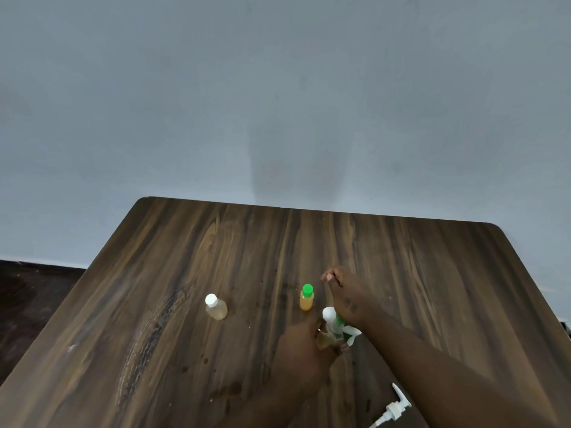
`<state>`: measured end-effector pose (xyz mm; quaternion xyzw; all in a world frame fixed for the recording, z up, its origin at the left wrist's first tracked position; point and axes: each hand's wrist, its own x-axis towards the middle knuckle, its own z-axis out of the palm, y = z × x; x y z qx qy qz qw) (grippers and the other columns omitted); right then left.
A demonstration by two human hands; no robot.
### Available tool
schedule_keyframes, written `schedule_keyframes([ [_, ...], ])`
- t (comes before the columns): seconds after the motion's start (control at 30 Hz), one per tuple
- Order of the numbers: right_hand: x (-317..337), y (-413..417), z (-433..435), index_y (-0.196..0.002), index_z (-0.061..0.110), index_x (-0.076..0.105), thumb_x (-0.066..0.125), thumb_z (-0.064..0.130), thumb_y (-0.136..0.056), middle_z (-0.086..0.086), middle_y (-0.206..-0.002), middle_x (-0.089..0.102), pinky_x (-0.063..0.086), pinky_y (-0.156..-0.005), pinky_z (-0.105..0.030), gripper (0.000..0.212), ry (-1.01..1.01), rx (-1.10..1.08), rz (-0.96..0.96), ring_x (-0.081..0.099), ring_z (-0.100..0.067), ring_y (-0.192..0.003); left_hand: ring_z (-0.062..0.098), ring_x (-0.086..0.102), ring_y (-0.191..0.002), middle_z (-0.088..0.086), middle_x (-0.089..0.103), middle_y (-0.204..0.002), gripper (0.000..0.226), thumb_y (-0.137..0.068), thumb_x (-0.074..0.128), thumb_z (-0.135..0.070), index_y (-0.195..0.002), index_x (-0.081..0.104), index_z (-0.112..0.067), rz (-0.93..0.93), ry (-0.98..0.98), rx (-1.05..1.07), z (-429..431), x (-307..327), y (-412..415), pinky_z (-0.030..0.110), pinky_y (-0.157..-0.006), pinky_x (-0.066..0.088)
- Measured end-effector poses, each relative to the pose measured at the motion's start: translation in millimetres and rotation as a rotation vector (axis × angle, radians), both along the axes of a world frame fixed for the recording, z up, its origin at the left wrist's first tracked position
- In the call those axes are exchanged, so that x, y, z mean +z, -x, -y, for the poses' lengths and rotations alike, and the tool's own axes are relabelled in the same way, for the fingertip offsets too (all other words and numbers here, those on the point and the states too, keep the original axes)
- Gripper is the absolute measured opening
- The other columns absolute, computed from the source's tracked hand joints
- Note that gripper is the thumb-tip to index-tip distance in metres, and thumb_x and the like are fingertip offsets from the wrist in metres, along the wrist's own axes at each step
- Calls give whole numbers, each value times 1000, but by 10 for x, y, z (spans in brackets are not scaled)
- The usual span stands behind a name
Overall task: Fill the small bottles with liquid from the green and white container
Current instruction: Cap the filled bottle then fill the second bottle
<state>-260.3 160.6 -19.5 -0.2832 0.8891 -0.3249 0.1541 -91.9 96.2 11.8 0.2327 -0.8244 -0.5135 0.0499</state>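
A wooden table [432, 273] filled the lower half of the frame, with a plain grey-blue wall [278, 88] above it and a strip of dark floor [31, 304] at the left edge.

Two bare forearms came in from the bottom right and met at lower centre. The left hand [304, 344] was curled round a small amber bottle [324, 340], with one fingertip showing on the bottle's right side. The bottle held some amber liquid; its mouth was hidden.

The right hand [347, 301] lay just above and to the right, back of the hand up, fingers bent at the tips and pointing towards the top of the frame. Under its palm it held the green and white container [338, 329], tilted, with its lower end touching or just over the amber bottle. The blur hid how the fingers wrapped it.

Two more small bottles stood upright on the table. A green-capped bottle [306, 298] with orange-yellow liquid stood just left of the right hand. A white-capped bottle [216, 307] with pale liquid stood further left, well apart from both hands.

A white pump top [394, 407] lay on its side near the bottom edge, right of centre, between the two forearms. Dark wet spots dotted the wood at bottom centre.
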Motion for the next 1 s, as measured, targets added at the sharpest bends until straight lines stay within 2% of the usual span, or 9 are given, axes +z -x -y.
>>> schedule_keyframes([
  [0.07, 33, 23, 18, -102, 27, 60, 37, 30, -104, 10, -96, 63, 49, -79, -32, 23, -16, 37, 8, 59, -7, -85, -10, 66, -81, -33, 69, -87, 15, -81, 72, -53, -93, 66, -47, -9, -5, 9, -9, 34, -8, 13, -69, 49],
  [0.1, 57, 38, 29, -103, 27, 60, 36, 31, -104, 11, -97, 63, 49, -79, -32, 24, -17, 53, 12, 58, -7, -86, -9, 67, -80, -33, 70, -87, 13, -83, 72, -52, -94, 67, -47, -16, -23, 3, -5, 50, -3, 14, -70, 50],
  [0.23, 21, 38, 17, -102, 29, 61, 37, 30, -103, 13, -97, 63, 49, -81, -31, 24, -1, 23, 30, 59, -5, -88, -5, 69, -82, -27, 73, -94, 40, -82, 60, -69, -109, 67, -40, -26, -38, -27, -9, 6, 23, 27, -76, 56],
  [0.33, 6, 40, 0, -104, 25, 61, 37, 28, -103, 10, -99, 64, 50, -83, -35, 24, -27, 47, 26, 60, -10, -89, -4, 69, -80, -27, 73, -92, 41, -81, 60, -70, -110, 66, -41, -29, -31, -16, -17, 10, 20, 21, -73, 54],
  [0.47, 64, 68, 41, -105, 23, 61, 37, 28, -104, 11, -99, 62, 50, -83, -34, 24, 14, 68, 61, 59, -9, -91, -2, 70, -86, -26, 74, -98, 48, -82, 55, -77, -111, 68, -40, -29, -86, -25, -15, 5, 45, 34, -81, 57],
  [0.6, 8, 45, 14, -101, 24, 61, 38, 27, -103, 9, -96, 63, 49, -81, -34, 23, -14, 51, 43, 59, -10, -86, -2, 71, -90, -24, 74, -99, 58, -79, 49, -84, -109, 68, -38, -32, -65, -7, -19, -23, 37, 36, -83, 58],
  [0.73, 79, 78, 47, -105, 24, 61, 37, 28, -104, 12, -99, 61, 49, -84, -33, 25, 11, 74, 84, 59, -9, -92, -2, 70, -95, -23, 74, -101, 50, -82, 55, -78, -110, 69, -38, -19, -78, -4, -22, -45, 50, 37, -85, 58],
  [0.83, 25, 44, 7, -104, 24, 63, 38, 26, -103, 14, -99, 60, 48, -85, -33, 25, 12, 28, 99, 58, -9, -93, -4, 69, -84, -23, 74, -93, 37, -80, 67, -63, -106, 68, -37, -10, 9, 10, -10, -54, 41, 33, -79, 58],
  [1.0, 90, 82, 63, -105, 23, 62, 38, 27, -104, 13, -99, 61, 48, -83, -31, 25, 0, 77, 71, 58, -8, -93, -4, 70, -92, -24, 74, -99, 46, -80, 60, -73, -109, 68, -37, -26, -43, 0, -20, -43, 46, 36, -84, 58],
])
